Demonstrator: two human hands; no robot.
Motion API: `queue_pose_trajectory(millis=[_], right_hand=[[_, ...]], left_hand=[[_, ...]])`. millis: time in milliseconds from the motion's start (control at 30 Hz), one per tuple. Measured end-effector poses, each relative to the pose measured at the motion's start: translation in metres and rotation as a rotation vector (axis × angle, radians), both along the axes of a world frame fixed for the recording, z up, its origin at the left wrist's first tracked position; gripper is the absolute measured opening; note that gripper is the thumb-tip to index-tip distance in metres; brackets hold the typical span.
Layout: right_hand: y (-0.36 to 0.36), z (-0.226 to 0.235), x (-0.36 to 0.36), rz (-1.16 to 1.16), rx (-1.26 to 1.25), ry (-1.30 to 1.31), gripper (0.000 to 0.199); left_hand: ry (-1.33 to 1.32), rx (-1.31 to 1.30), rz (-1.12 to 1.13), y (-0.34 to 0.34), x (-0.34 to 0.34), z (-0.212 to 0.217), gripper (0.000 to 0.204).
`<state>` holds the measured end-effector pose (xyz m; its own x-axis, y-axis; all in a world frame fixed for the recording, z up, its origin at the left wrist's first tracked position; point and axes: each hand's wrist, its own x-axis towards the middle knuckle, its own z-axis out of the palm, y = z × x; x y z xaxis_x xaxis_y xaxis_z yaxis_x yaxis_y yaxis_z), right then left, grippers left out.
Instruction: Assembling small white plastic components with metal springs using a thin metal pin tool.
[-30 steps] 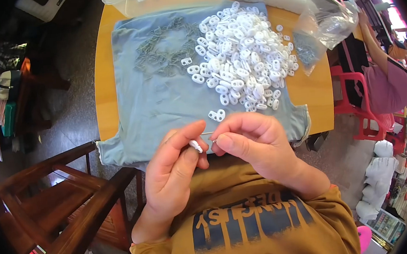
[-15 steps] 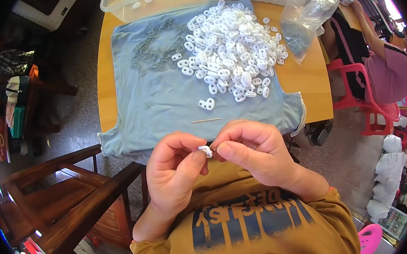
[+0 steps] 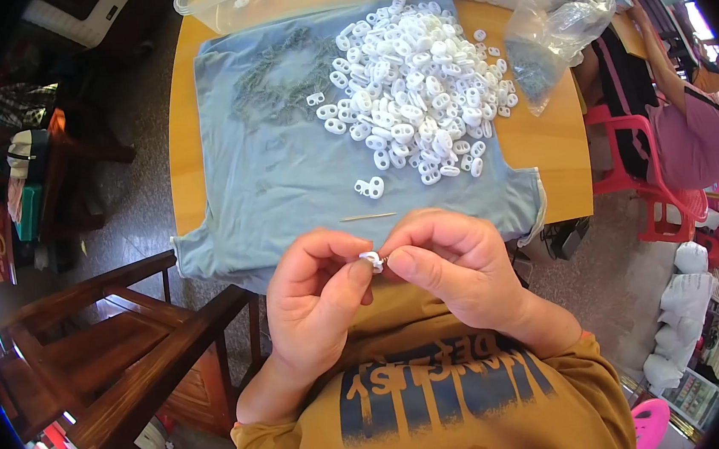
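Between my brown shirt point(image 3: 480, 432) and the near edge of the blue cloth point(image 3: 282, 176), both forearms reach up and inward, bringing my fingertips close together. My left hand point(image 3: 311, 301) pinches a small white plastic piece point(image 3: 374, 258) between thumb and forefinger, right at the tips. My right hand point(image 3: 461, 263) has thumb and forefinger closed on a tiny coil point(image 3: 385, 260), just right of the piece; whether the two touch, I can't tell. Beyond my fingers, a thin stick point(image 3: 368, 217) lies crosswise on the cloth.
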<state>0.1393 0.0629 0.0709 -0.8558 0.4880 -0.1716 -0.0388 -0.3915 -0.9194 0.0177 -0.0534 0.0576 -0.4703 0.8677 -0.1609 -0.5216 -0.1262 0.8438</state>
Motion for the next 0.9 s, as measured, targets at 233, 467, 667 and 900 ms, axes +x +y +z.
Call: queue_pose_trajectory(millis=[233,467,667,900], right_hand=[[0.002,-0.006,-0.002,0.000,0.156,-0.010,0.010],[0.003,-0.012,-0.005,-0.041,0.244,-0.009,0.011],[0.003,-0.015,-0.005,-0.055,0.158,-0.034,0.011],[0.004,-0.016,-0.008,-0.123,0.414,-0.032,0.009]], left_hand=[[-0.032,-0.023,0.016,0.003,-0.002,-0.002,0.016],[-0.016,0.012,0.007,0.005,-0.004,-0.007,0.015],[-0.037,0.000,-0.005,0.006,-0.004,-0.010,0.016],[-0.026,-0.017,0.004,0.011,-0.003,-0.015,0.015]])
